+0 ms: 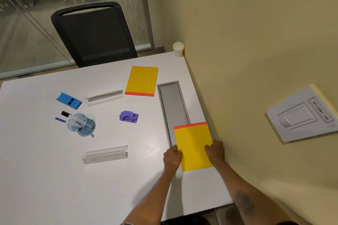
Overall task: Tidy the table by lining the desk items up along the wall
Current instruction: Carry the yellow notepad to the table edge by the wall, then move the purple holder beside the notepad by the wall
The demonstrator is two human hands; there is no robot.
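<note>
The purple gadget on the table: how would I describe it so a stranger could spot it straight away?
Start at the long grey recessed slot in the white table near the wall, then look left of it. The purple gadget sits alone there, between the slot and the blue pen cup. It is the only purple thing, small and rounded, unlike the flat yellow pads.
</note>
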